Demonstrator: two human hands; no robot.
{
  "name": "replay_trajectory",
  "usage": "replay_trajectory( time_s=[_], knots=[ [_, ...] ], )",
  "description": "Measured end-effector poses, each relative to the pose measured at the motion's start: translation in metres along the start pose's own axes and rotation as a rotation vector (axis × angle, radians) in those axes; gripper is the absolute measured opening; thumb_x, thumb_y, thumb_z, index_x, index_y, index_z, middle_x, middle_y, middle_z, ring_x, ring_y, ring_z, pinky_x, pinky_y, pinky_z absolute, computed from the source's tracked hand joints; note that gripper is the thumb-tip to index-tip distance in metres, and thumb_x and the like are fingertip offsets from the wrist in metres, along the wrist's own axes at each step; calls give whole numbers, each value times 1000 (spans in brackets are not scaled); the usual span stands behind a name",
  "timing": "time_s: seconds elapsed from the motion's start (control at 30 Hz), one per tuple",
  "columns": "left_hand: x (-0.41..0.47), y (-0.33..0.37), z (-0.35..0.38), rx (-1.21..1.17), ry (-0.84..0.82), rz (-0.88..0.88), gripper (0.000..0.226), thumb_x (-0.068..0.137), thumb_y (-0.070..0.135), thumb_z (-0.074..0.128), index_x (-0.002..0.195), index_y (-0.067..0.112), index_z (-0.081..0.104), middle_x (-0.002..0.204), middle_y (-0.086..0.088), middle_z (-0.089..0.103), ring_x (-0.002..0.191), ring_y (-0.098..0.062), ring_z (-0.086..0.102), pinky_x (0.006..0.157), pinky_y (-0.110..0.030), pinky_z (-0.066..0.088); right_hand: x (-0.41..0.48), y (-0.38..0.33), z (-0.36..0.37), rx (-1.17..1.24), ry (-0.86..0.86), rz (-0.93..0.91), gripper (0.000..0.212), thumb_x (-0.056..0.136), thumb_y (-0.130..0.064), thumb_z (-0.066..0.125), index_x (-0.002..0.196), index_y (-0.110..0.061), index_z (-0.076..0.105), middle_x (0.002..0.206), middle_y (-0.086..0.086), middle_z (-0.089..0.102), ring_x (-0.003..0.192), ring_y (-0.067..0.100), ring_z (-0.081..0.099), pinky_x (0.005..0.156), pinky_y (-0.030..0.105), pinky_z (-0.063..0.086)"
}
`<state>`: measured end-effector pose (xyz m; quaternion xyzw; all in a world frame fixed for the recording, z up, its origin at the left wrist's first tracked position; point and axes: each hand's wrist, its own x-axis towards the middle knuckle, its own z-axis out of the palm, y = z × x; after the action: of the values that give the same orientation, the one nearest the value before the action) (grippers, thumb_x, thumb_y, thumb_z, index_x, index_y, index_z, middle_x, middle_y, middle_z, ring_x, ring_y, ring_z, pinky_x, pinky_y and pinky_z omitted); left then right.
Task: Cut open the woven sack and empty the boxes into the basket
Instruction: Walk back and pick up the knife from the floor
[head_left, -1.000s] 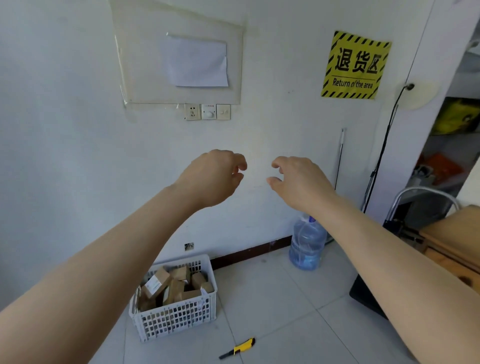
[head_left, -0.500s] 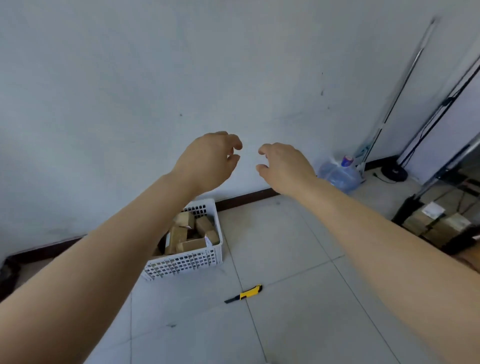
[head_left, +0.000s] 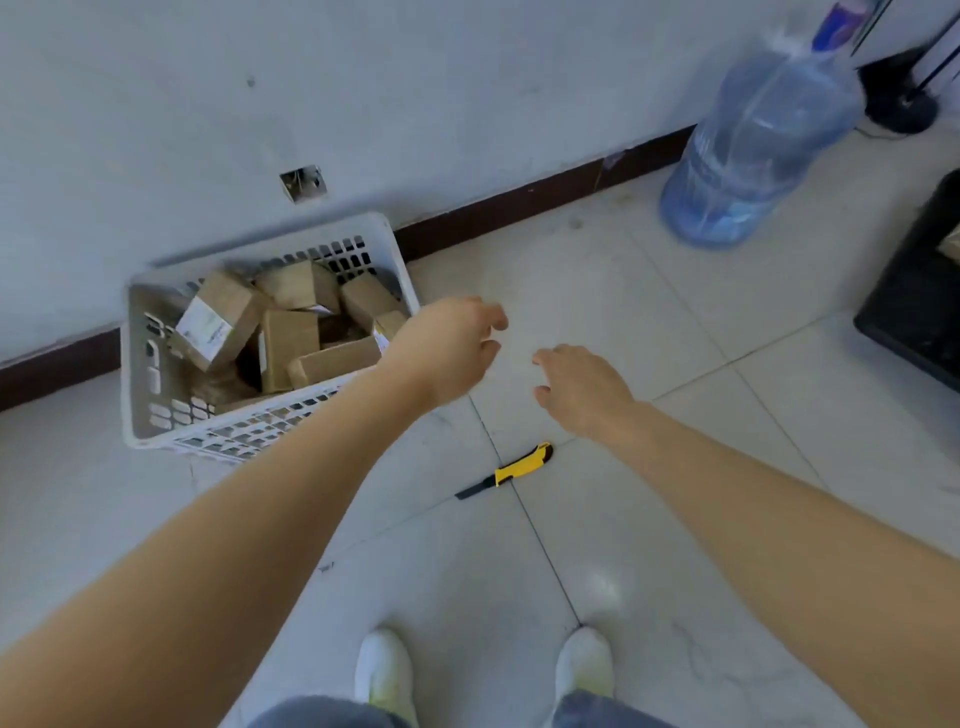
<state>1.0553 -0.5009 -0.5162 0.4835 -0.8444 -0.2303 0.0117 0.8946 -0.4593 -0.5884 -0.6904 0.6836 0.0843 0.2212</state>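
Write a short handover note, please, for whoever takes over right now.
Left hand and right hand: both empty, fingers loosely curled, above the tiles.
Basket by the wall holds cardboard boxes.
Yellow utility knife lies on the tiles below the right hand.
Woven sack: not in view.
Done: boxes in basket.
Left: find the sack, check it is empty.

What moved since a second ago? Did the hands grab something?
The head tipped down, so the view slid from wall to floor and the shoes now show. The left hand and right hand came down with it and now hover above the floor near the knife, still empty: nothing grabbed, nothing dropped. The basket, its boxes, the knife and the water bottle stayed put.
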Motion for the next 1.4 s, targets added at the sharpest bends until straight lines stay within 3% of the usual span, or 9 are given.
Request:
replay_trajectory(
  time_s=[0.17,0.33,0.53,0.77,0.9,1.07,1.23,1.4],
  knots=[
    [25,-59,129,0,-80,-12,30,94,16,46,121,13,57,115,-6,60,102,-25,58,87,-34,47,59,29,151,-51,-144,14,38,96,-19,43,132,-7,46,128,14,52,118,31,48,94,38,42],
    [52,-102,210,44,-89,19,28,93,15,47,119,12,58,111,-8,61,98,-26,58,86,-39,48,111,48,262,-118,-230,-7,38,92,-13,48,130,-8,48,124,13,53,115,31,49,88,37,42],
    [76,-120,254,102,-110,77,29,94,17,45,121,13,57,111,-6,62,97,-24,58,85,-39,49,148,76,349,-240,-274,-4,38,90,-20,52,127,-15,49,125,9,52,118,30,45,90,39,41],
    [78,-119,257,119,-154,110,29,95,18,45,122,15,56,112,-5,62,98,-23,58,87,-39,50,162,80,381,-363,-231,-35,40,88,-19,58,126,-14,46,126,9,48,118,30,45,92,43,38],
    [82,-118,238,116,-135,97,29,95,17,46,121,14,57,112,-6,62,99,-23,57,87,-38,49,163,76,349,-170,-187,91,35,88,-19,55,121,-9,49,122,12,52,115,31,49,91,43,39],
    [96,-77,175,67,-72,95,27,93,16,46,116,17,60,109,-3,62,95,-22,58,80,-32,48,154,77,228,100,-16,201,39,85,-23,59,119,-5,49,117,14,51,108,33,52,79,37,42],
    [98,0,64,64,-33,180,28,91,15,46,115,18,61,107,-4,64,95,-23,58,81,-35,48,103,76,79,178,182,274,38,85,-23,58,117,-5,49,116,15,52,105,34,54,70,34,36],
    [85,92,-71,50,27,275,27,92,14,45,113,17,62,105,-4,63,96,-22,57,77,-28,41,23,79,-77,127,349,363,34,86,-20,57,115,-4,49,116,15,52,107,33,50,79,38,42]
  ],
)
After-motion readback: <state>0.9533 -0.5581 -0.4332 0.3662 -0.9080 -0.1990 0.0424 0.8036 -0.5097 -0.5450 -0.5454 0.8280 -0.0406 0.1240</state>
